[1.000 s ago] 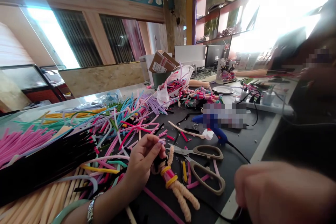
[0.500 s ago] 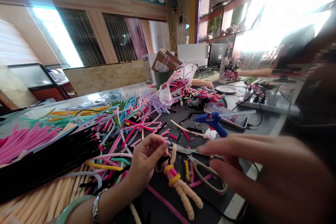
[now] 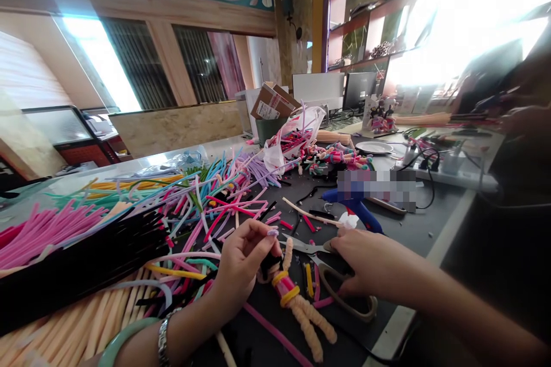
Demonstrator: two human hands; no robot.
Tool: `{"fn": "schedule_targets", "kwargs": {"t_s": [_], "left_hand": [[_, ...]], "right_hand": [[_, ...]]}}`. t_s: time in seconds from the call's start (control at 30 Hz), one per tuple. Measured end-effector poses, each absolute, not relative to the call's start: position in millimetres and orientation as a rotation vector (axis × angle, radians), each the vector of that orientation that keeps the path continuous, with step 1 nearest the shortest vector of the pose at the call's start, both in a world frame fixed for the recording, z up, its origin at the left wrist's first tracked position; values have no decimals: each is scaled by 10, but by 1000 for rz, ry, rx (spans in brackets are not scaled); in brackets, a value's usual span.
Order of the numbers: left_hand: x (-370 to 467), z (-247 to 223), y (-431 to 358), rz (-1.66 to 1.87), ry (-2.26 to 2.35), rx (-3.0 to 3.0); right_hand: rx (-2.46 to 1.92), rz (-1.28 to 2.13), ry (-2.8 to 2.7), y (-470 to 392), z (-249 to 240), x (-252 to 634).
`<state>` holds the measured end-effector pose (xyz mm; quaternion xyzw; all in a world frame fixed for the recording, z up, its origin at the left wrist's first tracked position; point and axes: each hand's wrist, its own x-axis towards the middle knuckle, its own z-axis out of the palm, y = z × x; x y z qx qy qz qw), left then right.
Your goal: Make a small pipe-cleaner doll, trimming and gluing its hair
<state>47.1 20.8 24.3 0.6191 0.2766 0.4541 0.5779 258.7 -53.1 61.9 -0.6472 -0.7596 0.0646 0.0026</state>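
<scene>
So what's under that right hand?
Under the right hand are scissors. Blades and most of one handle loop show. The other loop is mostly covered, so whether any finger is through it can't be seen.

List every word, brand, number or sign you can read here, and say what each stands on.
No text is readable.
White label on the cardboard box: print too small to read.
Blue glue gun: partly pixelated, nothing legible.
</scene>
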Motion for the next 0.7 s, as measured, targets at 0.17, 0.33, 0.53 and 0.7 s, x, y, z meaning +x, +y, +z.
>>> {"fn": "schedule_targets", "kwargs": {"t_s": [0.17,0.33,0.53,0.7], "left_hand": [[463,245,205,1079,614,1391],[467,247,212,1091,579,1339],[483,253,224,1096,554,1297],[492,245,222,1095,533,1295]], "right_hand": [[-2117,282,-2306,-473,670,2561],[-2208,303,-2116,-509,789,2643],[-1976,241,-1901,-550,822,2578],[-1726,303,-1842,-521,692,2442]]}}
